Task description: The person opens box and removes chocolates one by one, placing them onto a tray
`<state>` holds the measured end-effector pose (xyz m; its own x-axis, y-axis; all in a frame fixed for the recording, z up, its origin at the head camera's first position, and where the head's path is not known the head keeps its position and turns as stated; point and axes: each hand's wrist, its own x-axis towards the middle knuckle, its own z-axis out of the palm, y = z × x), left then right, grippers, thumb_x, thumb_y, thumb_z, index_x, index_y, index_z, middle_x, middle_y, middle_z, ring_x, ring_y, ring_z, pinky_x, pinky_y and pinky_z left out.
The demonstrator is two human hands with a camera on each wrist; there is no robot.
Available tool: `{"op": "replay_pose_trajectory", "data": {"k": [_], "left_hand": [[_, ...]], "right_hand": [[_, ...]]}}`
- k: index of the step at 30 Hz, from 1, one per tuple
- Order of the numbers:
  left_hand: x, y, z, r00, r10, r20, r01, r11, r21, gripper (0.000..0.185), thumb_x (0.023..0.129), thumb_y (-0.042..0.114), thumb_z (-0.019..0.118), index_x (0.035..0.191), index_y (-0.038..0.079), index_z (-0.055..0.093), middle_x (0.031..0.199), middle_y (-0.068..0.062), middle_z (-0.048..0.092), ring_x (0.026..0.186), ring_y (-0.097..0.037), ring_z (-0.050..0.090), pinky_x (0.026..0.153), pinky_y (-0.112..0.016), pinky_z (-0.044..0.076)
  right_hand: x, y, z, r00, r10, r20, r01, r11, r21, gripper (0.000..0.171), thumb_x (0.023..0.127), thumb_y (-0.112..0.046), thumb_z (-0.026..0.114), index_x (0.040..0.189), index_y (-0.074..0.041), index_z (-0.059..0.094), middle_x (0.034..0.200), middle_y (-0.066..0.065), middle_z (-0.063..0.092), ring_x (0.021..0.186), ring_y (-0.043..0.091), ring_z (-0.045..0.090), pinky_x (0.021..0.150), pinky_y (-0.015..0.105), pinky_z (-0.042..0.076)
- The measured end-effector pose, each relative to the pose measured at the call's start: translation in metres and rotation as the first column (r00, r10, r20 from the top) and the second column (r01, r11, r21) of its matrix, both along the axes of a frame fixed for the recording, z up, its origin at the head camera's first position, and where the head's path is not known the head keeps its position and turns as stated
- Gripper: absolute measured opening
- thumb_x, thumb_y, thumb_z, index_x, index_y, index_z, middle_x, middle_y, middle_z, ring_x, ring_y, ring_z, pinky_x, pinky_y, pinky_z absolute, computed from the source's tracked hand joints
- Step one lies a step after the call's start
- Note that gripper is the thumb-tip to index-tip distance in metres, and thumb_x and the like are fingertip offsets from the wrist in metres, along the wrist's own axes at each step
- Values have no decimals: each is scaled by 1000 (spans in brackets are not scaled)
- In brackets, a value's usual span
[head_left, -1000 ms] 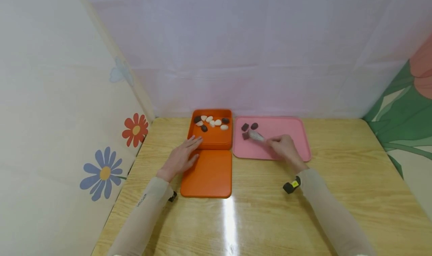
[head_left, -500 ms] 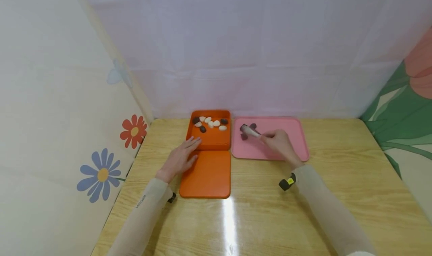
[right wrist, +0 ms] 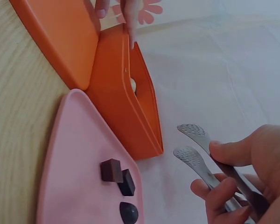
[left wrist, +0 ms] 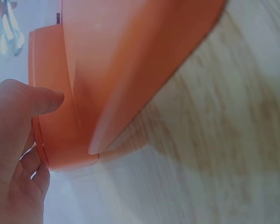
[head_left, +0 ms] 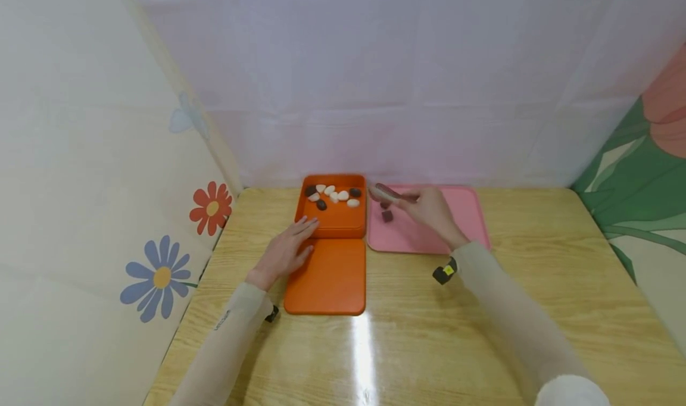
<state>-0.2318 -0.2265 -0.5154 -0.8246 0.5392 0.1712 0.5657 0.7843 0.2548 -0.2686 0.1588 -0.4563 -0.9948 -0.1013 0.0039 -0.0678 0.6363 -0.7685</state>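
Observation:
My right hand (head_left: 429,208) grips metal tongs (head_left: 387,193) above the pink tray's (head_left: 461,227) far left corner, close to the orange box (head_left: 337,218). In the right wrist view the tongs' tips (right wrist: 192,142) stand slightly apart with nothing between them. Three dark pieces (right wrist: 111,170) lie on the tray (right wrist: 70,163) below them. The box holds several white and dark pieces (head_left: 333,194). My left hand (head_left: 286,248) rests with straight fingers on the box's near left corner; its thumb (left wrist: 39,100) presses the box wall (left wrist: 56,140).
The orange lid (head_left: 327,275) lies flat just in front of the box, touching it. Fabric walls close in the wooden table (head_left: 536,287) at the back and on both sides. Bare wood lies right of the tray and toward me.
My right hand lifted the tongs off the dark pieces on the tray and carried them left and back toward the box. The left hand stayed put.

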Motion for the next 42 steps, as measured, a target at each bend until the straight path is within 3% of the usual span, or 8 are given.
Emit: {"op": "replay_pose_trajectory", "data": {"k": [4,10,18,30,37,42], "left_hand": [[1,-1,0,1000,-2,-5,2,1000,-7,64,103,15,72,161,6,48,167,-12,47,157,-36,40,123,-57,41],[0,-1,0,1000,-17,-17,16,1000,-4,63,103,13,72,161,4,48,167,-13,47,157,-37,41,124,-56,39],[-1,0,-1,999,-25,-22,25,1000,-1,63,103,13,72,160,3,48,167,-13,47,156,-37,41,127,-54,36],[0,2,-1,999,-27,-23,27,1000,6,63,102,13,73,160,3,49,167,-13,47,156,-38,41,124,-56,39],[-2,2,-1,1000,-21,-13,21,1000,-2,63,103,13,72,160,5,49,168,-12,46,157,-37,40,122,-57,42],[-1,2,0,1000,-21,-12,21,1000,4,63,102,13,73,160,4,49,167,-12,47,157,-37,40,123,-57,41]], "right_hand": [[-7,-9,14,999,35,-20,-33,997,70,38,100,-37,76,130,-15,79,104,9,80,50,11,37,45,25,30],[-20,-21,24,997,66,-26,-60,981,187,35,102,-40,73,128,-18,80,105,6,80,51,10,43,44,23,33],[-30,-34,27,989,134,-68,-114,963,243,32,102,-33,74,125,-12,81,87,5,77,53,12,53,44,23,35],[-40,-53,31,987,156,-43,-135,943,304,33,102,-33,76,125,-10,81,89,4,78,56,12,60,45,23,38],[-51,-68,29,980,199,-31,-173,909,378,35,104,-29,72,133,-11,76,113,7,80,60,12,65,47,23,43],[-54,-77,33,977,213,-9,-189,884,428,28,103,-26,70,124,-10,80,104,5,79,67,16,62,51,26,42]]}}
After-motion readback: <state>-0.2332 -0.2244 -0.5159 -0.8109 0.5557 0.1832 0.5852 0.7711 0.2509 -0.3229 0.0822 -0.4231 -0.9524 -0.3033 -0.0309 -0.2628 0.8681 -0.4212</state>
